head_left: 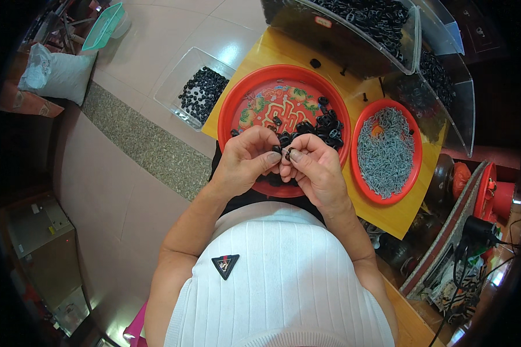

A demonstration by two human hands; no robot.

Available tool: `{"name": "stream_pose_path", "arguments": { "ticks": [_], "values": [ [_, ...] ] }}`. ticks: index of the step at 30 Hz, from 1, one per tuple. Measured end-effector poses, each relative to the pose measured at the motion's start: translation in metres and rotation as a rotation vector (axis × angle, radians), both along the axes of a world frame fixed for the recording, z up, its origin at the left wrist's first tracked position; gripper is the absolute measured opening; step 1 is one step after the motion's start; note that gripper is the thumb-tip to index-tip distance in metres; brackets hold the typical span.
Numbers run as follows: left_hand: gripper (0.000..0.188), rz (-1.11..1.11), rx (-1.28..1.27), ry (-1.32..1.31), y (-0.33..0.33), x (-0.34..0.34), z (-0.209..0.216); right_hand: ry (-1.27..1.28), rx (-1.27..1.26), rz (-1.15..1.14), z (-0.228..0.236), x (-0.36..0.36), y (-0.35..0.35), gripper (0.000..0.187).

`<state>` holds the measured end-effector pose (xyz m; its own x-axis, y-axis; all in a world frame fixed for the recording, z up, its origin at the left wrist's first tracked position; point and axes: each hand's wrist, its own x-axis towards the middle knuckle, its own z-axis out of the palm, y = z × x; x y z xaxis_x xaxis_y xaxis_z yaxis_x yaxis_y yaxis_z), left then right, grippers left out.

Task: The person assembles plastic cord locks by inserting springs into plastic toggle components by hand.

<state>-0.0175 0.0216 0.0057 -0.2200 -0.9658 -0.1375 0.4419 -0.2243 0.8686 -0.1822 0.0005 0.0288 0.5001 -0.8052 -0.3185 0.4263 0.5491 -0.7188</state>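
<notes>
1. Centrally, the left hand (250, 155) and right hand (318, 168) pinch small black pieces (277, 149) over a round red patterned tray (228, 99).
2. It rests on a yellow wooden counter (396, 217).
3. Pale floor tiles (116, 168) hold a clear rectangular bin (169, 100).

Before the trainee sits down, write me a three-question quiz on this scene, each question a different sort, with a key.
1. Which hand is nearer the small red tray?
A) left
B) right

2. True or false: the clear bin on the floor is empty.

3. Fill in the colour: over the large red tray, the left hand pinches a small ____ piece.

Key:
1. B, the right hand.
2. False; black pieces lie in it.
3. Black.
</notes>
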Motion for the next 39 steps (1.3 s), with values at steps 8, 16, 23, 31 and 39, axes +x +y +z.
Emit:
{"name": "stream_pose_path", "arguments": {
  "ticks": [8, 16, 23, 31, 39],
  "values": [
    [0.026, 0.085, 0.149, 0.255, 0.003, 0.004, 0.004, 0.132, -0.104, -0.026, 0.004, 0.0, -0.004, 0.008],
    [0.031, 0.04, 0.113, 0.285, 0.006, 0.004, 0.002, 0.428, -0.205, -0.033, 0.017, 0.004, -0.001, 0.005],
    [0.03, 0.033, 0.082, 0.231, 0.007, 0.005, 0.0, 0.485, -0.223, -0.005, 0.017, 0.006, 0.0, 0.005],
    [0.029, 0.009, 0.058, 0.129, 0.007, 0.005, 0.006, 0.542, -0.262, -0.003, 0.016, 0.007, 0.0, 0.003],
    [0.028, 0.016, -0.011, 0.008, 0.008, 0.001, 0.007, 0.566, -0.278, -0.001, 0.016, 0.007, 0.001, 0.004]
  ]
}}
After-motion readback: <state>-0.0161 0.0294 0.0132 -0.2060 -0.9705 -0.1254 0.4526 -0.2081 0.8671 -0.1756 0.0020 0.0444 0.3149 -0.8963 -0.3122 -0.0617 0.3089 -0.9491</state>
